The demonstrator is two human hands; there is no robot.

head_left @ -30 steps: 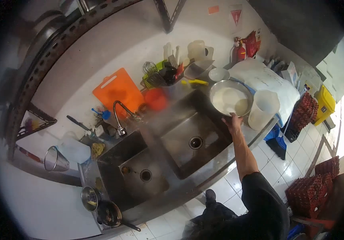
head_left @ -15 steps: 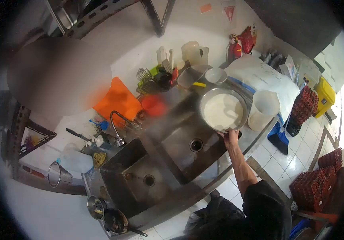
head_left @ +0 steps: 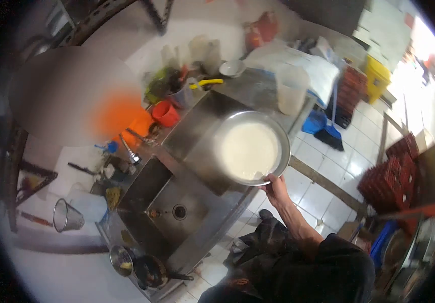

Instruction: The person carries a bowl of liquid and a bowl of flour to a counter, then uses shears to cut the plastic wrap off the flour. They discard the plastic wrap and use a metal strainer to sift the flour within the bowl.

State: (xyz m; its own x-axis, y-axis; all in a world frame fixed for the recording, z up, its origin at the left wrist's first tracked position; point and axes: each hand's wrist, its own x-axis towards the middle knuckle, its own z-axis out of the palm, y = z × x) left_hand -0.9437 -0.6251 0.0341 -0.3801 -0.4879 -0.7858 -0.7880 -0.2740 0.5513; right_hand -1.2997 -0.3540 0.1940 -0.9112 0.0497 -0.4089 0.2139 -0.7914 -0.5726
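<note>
A wide metal bowl (head_left: 284,144) hangs over the sink's right basin, close to the front edge. It holds a pale cream-coloured liquid (head_left: 253,150) with a smooth surface. My right hand (head_left: 276,191) grips the bowl's near rim, the thumb over the edge and the fingers underneath. Haze smears the bowl's left side. The stainless double sink (head_left: 212,212) lies below, its left basin in plain sight and its right one partly hidden by the bowl. No part of my left hand shows.
A translucent pitcher (head_left: 292,93) stands on the counter behind the bowl, near a small white bowl (head_left: 232,68). A red cup (head_left: 165,113) and a faucet (head_left: 133,157) line the sink's back. A pan (head_left: 151,271) sits at the left end. Egg trays (head_left: 390,177) are on the right.
My right hand has brought the bowl left and toward me, off the counter beside the pitcher and over the sink's right basin. The view has also turned.
</note>
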